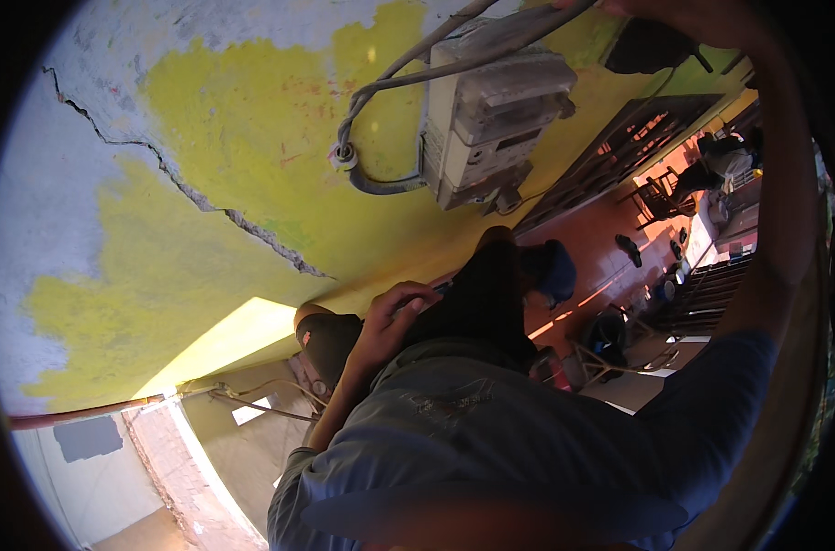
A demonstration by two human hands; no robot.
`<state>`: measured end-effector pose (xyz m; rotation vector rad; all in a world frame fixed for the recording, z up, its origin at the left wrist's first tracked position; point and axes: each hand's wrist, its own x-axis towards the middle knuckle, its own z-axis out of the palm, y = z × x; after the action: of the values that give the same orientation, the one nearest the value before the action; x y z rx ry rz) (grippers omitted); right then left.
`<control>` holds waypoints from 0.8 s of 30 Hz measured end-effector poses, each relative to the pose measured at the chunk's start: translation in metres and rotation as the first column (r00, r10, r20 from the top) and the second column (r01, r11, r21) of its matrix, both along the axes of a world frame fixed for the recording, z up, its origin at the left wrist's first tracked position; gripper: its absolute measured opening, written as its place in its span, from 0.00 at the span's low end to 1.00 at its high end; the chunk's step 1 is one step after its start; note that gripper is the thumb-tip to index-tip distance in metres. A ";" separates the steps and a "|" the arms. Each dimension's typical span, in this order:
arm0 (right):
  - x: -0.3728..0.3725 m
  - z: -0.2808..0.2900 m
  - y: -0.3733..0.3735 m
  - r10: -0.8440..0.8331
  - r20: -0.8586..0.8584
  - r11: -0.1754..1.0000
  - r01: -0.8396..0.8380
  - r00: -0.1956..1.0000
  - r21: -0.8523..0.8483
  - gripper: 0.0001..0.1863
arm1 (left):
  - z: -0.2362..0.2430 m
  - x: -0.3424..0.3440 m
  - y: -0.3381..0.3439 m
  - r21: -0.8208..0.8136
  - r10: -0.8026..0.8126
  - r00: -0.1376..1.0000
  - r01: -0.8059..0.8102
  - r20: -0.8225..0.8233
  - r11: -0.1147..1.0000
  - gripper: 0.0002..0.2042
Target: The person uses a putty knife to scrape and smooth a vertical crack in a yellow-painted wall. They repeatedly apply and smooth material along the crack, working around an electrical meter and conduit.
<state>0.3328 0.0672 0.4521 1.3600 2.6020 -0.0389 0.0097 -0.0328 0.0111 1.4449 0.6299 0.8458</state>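
Observation:
My left hand (392, 321) rests low by my dark trousers, its fingers curled. Something small and bluish shows at its fingertips, too hidden to name. My right arm is raised along the right side, and my right hand (684, 11) reaches the top edge, where the view cuts off most of its fingers. Beside those fingers run thick grey cables (477, 62), which loop down to a bracket on the wall. Just under the cables, an electricity meter (491, 129) in a dusty grey case with a clear cover is mounted on the yellow wall (252, 138).
A long crack (192, 195) runs across the peeling paint. Thin tan cables (266, 397) hang at lower left. To the right, a reddish floor (583, 234) holds a wooden chair (658, 200), shoes (629, 249) and other furniture. A dark grille (620, 151) lies along the wall beyond the meter.

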 end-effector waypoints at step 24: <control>0.004 0.008 0.006 0.033 0.006 0.998 -0.033 0.999 -0.045 0.19 | -0.016 0.004 0.007 -0.056 -0.005 1.000 0.006 0.028 0.998 0.11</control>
<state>0.3372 0.0730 0.4600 1.2993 2.6015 -0.0868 0.0136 -0.0263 -0.0044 1.3819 0.6239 0.8364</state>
